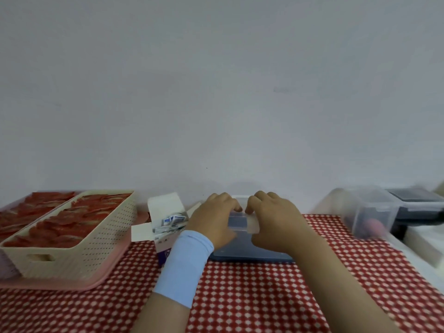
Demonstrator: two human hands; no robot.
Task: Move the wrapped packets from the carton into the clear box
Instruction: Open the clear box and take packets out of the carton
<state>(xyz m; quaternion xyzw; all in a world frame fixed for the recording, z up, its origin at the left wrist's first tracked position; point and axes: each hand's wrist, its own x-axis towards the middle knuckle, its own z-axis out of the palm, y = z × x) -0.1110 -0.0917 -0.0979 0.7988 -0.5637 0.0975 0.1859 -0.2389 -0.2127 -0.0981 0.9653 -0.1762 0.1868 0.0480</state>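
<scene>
A small white carton (pixel 165 207) with a purple front stands open on the red checked cloth, and several white-and-blue wrapped packets (pixel 171 221) show in its mouth. Just right of it sits a clear box (pixel 242 224) with a dark blue base. My left hand (pixel 211 222), with a light blue wristband, rests on the box's left side. My right hand (pixel 276 219) grips the box's right side, fingers curled over its top edge. Both hands hide most of the box, so I cannot tell what is inside it.
A cream perforated basket (pixel 79 243) of red items sits on a pink tray (pixel 60 284) at the left. A larger clear lidded bin (pixel 367 212) and a dark device (pixel 418 207) stand at the right. A white wall (pixel 216 92) rises right behind the table.
</scene>
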